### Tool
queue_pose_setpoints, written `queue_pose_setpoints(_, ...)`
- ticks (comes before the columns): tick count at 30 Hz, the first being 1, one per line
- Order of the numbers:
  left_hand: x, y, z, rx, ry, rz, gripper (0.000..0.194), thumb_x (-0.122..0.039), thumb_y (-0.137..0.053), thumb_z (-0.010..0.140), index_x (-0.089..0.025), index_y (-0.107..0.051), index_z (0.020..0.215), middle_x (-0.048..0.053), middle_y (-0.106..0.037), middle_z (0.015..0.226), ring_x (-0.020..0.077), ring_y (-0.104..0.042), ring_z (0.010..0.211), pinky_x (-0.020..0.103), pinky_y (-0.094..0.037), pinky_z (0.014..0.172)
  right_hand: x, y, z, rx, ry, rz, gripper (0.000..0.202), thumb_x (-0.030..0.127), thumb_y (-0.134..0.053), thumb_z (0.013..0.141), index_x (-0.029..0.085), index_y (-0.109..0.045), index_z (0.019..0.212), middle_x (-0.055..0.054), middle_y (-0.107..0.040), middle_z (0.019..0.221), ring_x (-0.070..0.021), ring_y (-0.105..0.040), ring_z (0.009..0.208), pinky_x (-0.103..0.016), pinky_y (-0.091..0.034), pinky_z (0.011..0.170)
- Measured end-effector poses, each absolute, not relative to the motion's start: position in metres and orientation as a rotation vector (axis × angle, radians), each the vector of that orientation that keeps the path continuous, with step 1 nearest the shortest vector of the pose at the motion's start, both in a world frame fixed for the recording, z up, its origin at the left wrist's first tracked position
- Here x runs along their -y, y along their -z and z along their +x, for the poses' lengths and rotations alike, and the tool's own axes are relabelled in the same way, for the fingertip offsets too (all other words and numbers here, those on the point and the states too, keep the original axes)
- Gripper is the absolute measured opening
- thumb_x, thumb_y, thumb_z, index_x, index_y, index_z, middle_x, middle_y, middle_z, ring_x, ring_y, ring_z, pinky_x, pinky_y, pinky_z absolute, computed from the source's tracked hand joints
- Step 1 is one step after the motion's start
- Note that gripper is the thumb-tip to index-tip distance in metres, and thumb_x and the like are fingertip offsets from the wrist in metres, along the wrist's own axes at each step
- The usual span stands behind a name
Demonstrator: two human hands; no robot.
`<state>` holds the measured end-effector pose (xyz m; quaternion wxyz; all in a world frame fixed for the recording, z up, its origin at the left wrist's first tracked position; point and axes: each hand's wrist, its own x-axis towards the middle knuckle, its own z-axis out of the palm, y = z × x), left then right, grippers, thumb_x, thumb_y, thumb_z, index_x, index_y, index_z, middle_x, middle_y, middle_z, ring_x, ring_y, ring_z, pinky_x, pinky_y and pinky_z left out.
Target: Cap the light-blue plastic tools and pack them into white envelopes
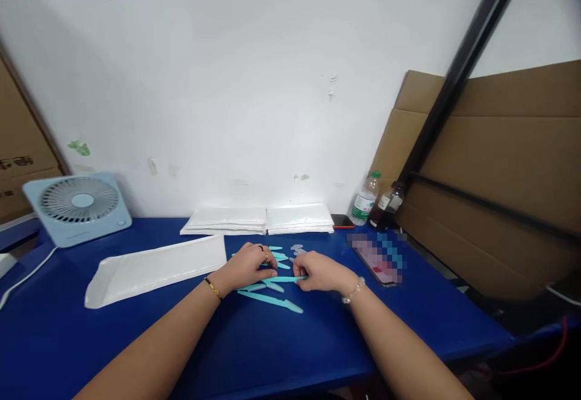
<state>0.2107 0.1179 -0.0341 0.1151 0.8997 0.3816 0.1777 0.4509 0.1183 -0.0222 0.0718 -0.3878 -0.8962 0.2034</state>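
Slim turquoise sticks shaped like eyebrow razors [272, 299] lie in a loose pile on the blue table. My right hand [320, 272] is closed in a pinch on the right end of one eyebrow razor [287, 279], held level across the pile. Over the pile's left side, my left hand [249, 265] has its fingers curled down and pressed together. Its thumb is close to the held razor's left end; what lies inside those fingers is hidden. Small translucent pieces [297, 249], perhaps caps, rest just beyond my right hand.
A white padded mailer [157, 270] lies left of my hands. Two stacks of white mailers, left [224, 221] and right [300, 218], line the wall. A blue fan [82, 206] stands far left. At right are a phone [344, 222], a water bottle [364, 199], a dark bottle [385, 207] and a blurred-out phone [376, 261].
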Motion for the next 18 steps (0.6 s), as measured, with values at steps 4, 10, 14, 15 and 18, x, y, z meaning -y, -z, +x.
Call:
queue_pose_setpoints(4, -0.119, 0.036, 0.216, -1.11, -0.461, 2.662, 0.025, -0.04, -0.049, 0.089, -0.022, -0.065, 0.084, -0.001, -0.068, 0.083, 0.0143, -0.058, 0.079, 0.029, -0.032, 0.081, -0.121, 0.022, 0.45, 2.561, -0.522, -1.143, 0.005, 0.022, -0.064, 0.075, 0.018, -0.063, 0.078, 0.0, -0.062, 0.074, -0.0114, -0.053, 0.064, -0.021, -0.035, 0.056)
queue_pose_setpoints(10, -0.123, 0.027, 0.209, -1.271, -0.467, 2.747, 0.024, -0.034, -0.048, 0.09, -0.021, -0.066, 0.083, 0.001, -0.068, 0.087, 0.016, -0.058, 0.086, 0.029, -0.031, 0.079, -0.131, 0.024, 0.458, 2.366, -0.753, -1.016, 0.015, 0.021, -0.06, 0.08, 0.02, -0.055, 0.095, 0.003, -0.059, 0.07, -0.0108, -0.054, 0.062, -0.021, -0.039, 0.057)
queue_pose_setpoints(14, -0.126, 0.021, 0.193, -1.443, -0.481, 2.687, 0.022, -0.036, -0.051, 0.088, -0.023, -0.068, 0.09, 0.001, -0.067, 0.093, 0.0176, -0.057, 0.089, 0.03, -0.032, 0.08, -0.142, 0.028, 0.468, 2.322, -0.596, -1.122, 0.025, 0.025, -0.061, 0.08, 0.02, -0.056, 0.104, 0.001, -0.061, 0.076, -0.0112, -0.051, 0.059, -0.023, -0.04, 0.057)
queue_pose_setpoints(15, -0.126, 0.02, 0.19, -1.444, -0.495, 2.662, 0.021, -0.039, -0.056, 0.085, -0.024, -0.068, 0.095, 0.0, -0.067, 0.095, 0.0178, -0.057, 0.09, 0.03, -0.032, 0.08, -0.143, 0.028, 0.469, 2.327, -0.53, -1.13, 0.024, 0.026, -0.061, 0.08, 0.02, -0.058, 0.103, -0.001, -0.062, 0.082, -0.0118, -0.052, 0.062, -0.024, -0.041, 0.059)
queue_pose_setpoints(18, -0.122, 0.015, 0.184, -1.289, -0.442, 2.627, 0.029, -0.044, -0.068, 0.074, -0.028, -0.068, 0.098, -0.002, -0.064, 0.099, 0.0165, -0.057, 0.091, 0.026, -0.034, 0.078, -0.138, 0.026, 0.464, 2.362, -0.433, -1.085, 0.015, 0.029, -0.057, 0.083, 0.021, -0.065, 0.093, -0.004, -0.062, 0.093, -0.0134, -0.054, 0.07, -0.026, -0.042, 0.065)
